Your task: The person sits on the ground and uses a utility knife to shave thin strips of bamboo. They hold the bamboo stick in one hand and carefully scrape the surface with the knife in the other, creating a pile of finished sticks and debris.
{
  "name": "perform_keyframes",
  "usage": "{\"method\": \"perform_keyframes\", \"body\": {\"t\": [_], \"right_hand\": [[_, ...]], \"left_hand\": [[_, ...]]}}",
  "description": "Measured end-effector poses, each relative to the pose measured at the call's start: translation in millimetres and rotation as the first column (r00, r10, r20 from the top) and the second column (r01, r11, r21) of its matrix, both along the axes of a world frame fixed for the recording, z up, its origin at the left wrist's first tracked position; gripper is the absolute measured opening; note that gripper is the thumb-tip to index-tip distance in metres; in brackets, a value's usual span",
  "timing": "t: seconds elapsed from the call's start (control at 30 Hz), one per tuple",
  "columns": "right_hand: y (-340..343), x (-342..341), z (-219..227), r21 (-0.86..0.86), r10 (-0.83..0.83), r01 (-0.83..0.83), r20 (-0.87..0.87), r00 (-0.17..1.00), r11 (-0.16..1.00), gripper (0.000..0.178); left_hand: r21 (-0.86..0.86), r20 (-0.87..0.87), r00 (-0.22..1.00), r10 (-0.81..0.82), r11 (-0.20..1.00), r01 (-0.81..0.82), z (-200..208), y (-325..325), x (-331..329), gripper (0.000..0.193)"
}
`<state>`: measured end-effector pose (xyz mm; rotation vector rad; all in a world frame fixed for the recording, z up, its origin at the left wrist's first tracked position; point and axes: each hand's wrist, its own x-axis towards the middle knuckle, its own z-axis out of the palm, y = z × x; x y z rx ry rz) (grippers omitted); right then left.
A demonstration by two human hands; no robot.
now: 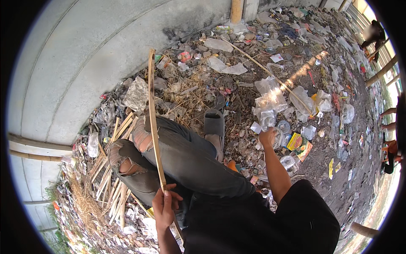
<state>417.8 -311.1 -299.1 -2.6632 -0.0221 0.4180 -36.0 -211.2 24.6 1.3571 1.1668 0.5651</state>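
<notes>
My left hand (165, 206) is closed round a long, thin bamboo strip (153, 106), which rises past my knees toward the grey wall. The strip's lower end runs down beside my left forearm. Out to the right, my right hand (267, 137) reaches down to the littered ground with its fingers curled at a clear plastic cup (278, 138). The fingertips are partly hidden there. More clear plastic (268, 118) lies just beyond this hand, and a yellow-and-green packet (295, 142) is to its right.
Split bamboo strips (111, 178) lie piled left of my bent legs. A long thin stick (270, 74) crosses the rubbish ahead. A concrete wall (84, 63) borders the left, with a stone block (137, 93) near its base. Other people (374, 36) are at the far right edge.
</notes>
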Motion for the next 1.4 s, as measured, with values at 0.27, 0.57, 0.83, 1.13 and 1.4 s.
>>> {"method": "perform_keyframes", "body": {"t": [0.27, 0.57, 0.83, 1.13, 1.4], "right_hand": [[-67, 2, -67, -0.172, 0.090, -0.107, -0.103, 0.991, 0.979, 0.050], [83, 2, 76, 0.621, 0.076, -0.079, 0.031, 0.997, 0.780, 0.032], [257, -104, 426, 0.824, 0.762, -0.522, 0.478, 0.437, -0.218, 0.032], [391, -213, 459, 0.650, 0.777, -0.682, 0.600, 0.190, -0.335, 0.056], [401, -201, 365, 0.663, 0.896, -0.706, 0.435, 0.091, -0.249, 0.048]], "left_hand": [[0.085, 0.100, 0.994, -0.038, 0.996, 0.029, 13, 29, 18, 0.051], [0.127, 0.161, 0.983, 0.084, 0.986, -0.105, 39, 67, -5, 0.046], [0.188, 0.297, 0.935, 0.193, 0.948, -0.256, 101, 126, 4, 0.062], [0.227, 0.395, 0.917, 0.058, 0.961, -0.158, 91, 208, 31, 0.055], [-0.146, 0.276, 0.918, 0.283, 0.957, -0.251, 20, 214, 38, 0.025]]}}
